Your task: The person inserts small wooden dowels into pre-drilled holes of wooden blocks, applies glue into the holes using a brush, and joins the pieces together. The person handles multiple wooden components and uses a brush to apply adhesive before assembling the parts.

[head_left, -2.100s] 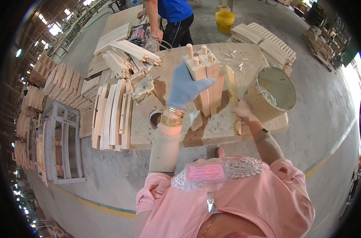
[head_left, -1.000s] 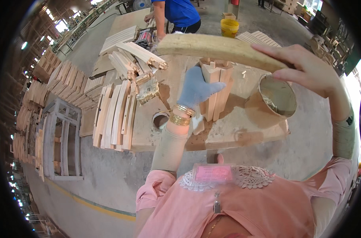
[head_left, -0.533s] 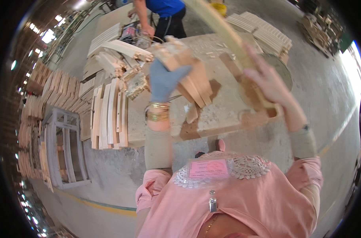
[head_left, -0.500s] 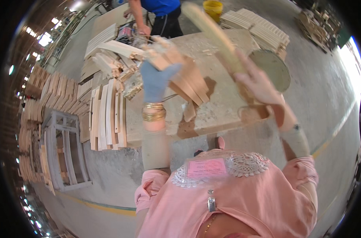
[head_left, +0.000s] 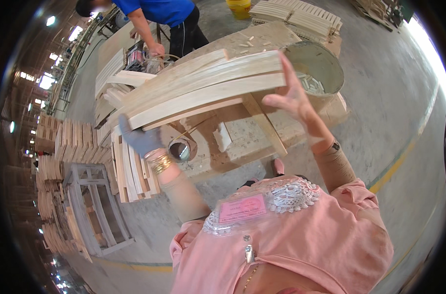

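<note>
Several long, slightly curved pale wooden slats lie side by side across the worktable, held between my two hands. My left hand, in a grey-blue glove with gold bangles at its wrist, grips their left end. At the right end, my bare right hand presses fingers and palm against the slat ends, thumb apart below. Under the slats a narrow wooden piece slants toward the table's front edge. A small round pot with a thin stick across it sits near my left hand.
A large round tub holding small wooden dowels stands right of the slats. More slats are stacked at the left table edge, beside a grey frame. Across the table, a co-worker in blue reaches toward a machine.
The bundle under my left hand and the piece raised in my right hand now lie together as one row of slats. My left hand has moved left; my right hand has come down slightly.
</note>
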`<action>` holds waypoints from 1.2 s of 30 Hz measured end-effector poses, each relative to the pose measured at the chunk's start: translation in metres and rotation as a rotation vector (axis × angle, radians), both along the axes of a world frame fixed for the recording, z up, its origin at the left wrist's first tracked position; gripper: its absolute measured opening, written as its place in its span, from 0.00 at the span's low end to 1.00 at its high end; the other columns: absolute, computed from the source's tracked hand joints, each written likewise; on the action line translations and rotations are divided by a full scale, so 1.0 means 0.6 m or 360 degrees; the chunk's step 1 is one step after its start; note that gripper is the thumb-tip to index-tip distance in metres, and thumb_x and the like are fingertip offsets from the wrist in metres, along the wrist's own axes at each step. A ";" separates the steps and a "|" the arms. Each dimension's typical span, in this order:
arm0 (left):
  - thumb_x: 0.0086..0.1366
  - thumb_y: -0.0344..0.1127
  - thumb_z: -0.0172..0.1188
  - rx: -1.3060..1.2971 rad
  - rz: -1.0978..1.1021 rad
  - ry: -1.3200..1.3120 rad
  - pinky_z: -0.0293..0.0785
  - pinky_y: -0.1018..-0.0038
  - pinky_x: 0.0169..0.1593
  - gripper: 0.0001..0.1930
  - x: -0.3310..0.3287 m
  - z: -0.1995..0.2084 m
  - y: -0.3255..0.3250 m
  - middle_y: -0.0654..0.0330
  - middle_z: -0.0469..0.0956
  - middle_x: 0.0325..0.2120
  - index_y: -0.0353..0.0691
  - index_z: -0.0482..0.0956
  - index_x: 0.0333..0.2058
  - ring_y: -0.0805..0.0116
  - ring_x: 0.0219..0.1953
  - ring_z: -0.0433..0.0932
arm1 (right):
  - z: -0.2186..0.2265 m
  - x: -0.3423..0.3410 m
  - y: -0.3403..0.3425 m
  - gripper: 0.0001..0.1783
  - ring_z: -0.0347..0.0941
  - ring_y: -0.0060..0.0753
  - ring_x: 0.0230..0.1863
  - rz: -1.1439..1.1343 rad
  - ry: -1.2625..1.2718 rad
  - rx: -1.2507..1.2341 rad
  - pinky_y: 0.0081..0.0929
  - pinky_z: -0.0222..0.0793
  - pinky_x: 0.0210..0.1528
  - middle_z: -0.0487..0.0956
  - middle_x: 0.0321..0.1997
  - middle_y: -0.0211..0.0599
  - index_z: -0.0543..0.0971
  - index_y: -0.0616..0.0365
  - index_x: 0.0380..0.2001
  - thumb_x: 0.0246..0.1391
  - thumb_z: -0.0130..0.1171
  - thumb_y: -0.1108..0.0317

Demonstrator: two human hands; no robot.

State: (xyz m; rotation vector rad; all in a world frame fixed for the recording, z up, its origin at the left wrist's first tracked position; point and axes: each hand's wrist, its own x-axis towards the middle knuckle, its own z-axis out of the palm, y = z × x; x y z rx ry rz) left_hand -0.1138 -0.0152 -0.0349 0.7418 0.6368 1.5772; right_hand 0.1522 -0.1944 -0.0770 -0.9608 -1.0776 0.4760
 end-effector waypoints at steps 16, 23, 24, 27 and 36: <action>0.65 0.47 0.49 -0.0964 -0.1169 0.1704 0.67 0.71 0.27 0.18 -0.209 -0.307 -0.230 0.65 0.74 0.23 0.37 0.76 0.36 0.71 0.23 0.71 | 0.199 -0.010 0.030 0.41 0.73 0.32 0.45 0.0186 -0.0741 -0.0184 0.29 0.69 0.47 0.76 0.43 0.40 0.66 0.62 0.52 0.31 0.74 0.68; 0.62 0.46 0.53 -0.1660 -0.0788 0.2016 0.64 0.72 0.25 0.16 -0.336 -0.419 -0.470 0.65 0.72 0.21 0.37 0.77 0.35 0.72 0.21 0.68 | 0.193 -0.020 0.070 0.41 0.74 0.42 0.44 0.0417 -0.0999 -0.0194 0.33 0.68 0.48 0.76 0.42 0.46 0.66 0.63 0.52 0.31 0.74 0.66; 0.62 0.46 0.53 -0.1744 -0.0766 0.1925 0.64 0.72 0.26 0.16 -0.326 -0.426 -0.490 0.64 0.72 0.21 0.37 0.76 0.36 0.72 0.22 0.68 | 0.208 -0.028 0.069 0.42 0.74 0.41 0.45 0.0454 -0.0967 -0.0245 0.33 0.68 0.48 0.76 0.42 0.46 0.67 0.63 0.52 0.30 0.74 0.66; 0.62 0.46 0.53 -0.1806 -0.0732 0.1812 0.64 0.72 0.27 0.16 -0.315 -0.437 -0.490 0.64 0.72 0.22 0.37 0.76 0.36 0.72 0.23 0.68 | 0.186 -0.020 0.089 0.43 0.73 0.38 0.46 0.0352 -0.0908 -0.0363 0.31 0.67 0.48 0.77 0.42 0.46 0.68 0.63 0.51 0.27 0.75 0.68; 0.62 0.46 0.53 -0.1889 -0.0634 0.1648 0.64 0.72 0.31 0.17 -0.296 -0.445 -0.502 0.62 0.72 0.26 0.36 0.75 0.39 0.71 0.27 0.68 | 0.211 -0.057 0.103 0.41 0.73 0.31 0.45 0.0368 -0.0738 -0.0330 0.26 0.66 0.49 0.78 0.41 0.42 0.70 0.65 0.48 0.23 0.73 0.71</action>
